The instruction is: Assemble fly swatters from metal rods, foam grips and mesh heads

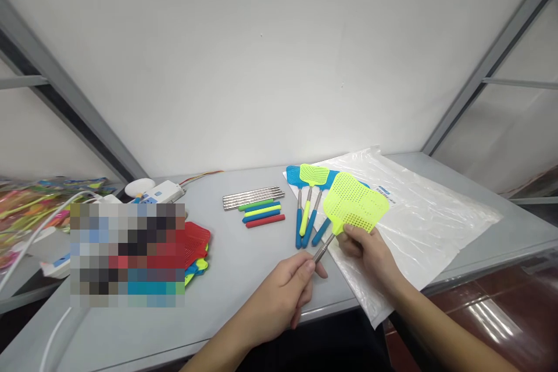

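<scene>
Align the metal rod straight, left hand gripping it below the neon-yellow fly-swatter head, right hand pinching that head.

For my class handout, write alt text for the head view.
The left hand grips the metal shaft of a yellow-green fly swatter; the right hand holds its head. Beyond, more swatters, metal rods and coloured tubes lie on a grey table.

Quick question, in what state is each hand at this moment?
Left hand: closed, holding the metal rod of a yellow swatter.
Right hand: closed, gripping the same swatter near the bottom of its head.
</scene>
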The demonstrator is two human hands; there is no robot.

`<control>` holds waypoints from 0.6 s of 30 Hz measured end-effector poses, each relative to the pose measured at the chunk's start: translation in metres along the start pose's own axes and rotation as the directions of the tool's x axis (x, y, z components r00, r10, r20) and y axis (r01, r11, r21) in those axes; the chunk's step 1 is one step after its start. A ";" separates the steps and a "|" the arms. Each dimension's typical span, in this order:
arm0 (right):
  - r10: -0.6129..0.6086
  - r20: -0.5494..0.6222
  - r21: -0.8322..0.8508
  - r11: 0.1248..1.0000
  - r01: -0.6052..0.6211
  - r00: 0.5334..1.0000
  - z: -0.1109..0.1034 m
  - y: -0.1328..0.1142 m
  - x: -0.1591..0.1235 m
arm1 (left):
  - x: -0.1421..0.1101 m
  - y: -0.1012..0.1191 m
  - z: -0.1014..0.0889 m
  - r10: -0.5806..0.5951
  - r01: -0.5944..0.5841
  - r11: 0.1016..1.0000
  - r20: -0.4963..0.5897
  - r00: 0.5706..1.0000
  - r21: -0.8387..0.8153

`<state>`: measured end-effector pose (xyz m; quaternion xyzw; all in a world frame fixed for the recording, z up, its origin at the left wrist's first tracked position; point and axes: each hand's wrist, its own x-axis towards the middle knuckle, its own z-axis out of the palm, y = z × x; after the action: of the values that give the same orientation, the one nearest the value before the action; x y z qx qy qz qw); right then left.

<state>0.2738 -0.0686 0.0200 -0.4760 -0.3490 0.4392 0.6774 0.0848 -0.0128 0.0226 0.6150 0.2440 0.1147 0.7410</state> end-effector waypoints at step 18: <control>0.078 0.121 -0.153 0.986 -0.059 0.990 0.001 -0.031 -0.018 | -0.024 0.046 -0.004 -0.006 0.019 0.926 -0.034 0.999 0.378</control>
<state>0.2741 -0.0897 0.0487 -0.5082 -0.4063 0.4642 0.6009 0.0680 -0.0103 0.0721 0.7427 0.2773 0.0707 0.6054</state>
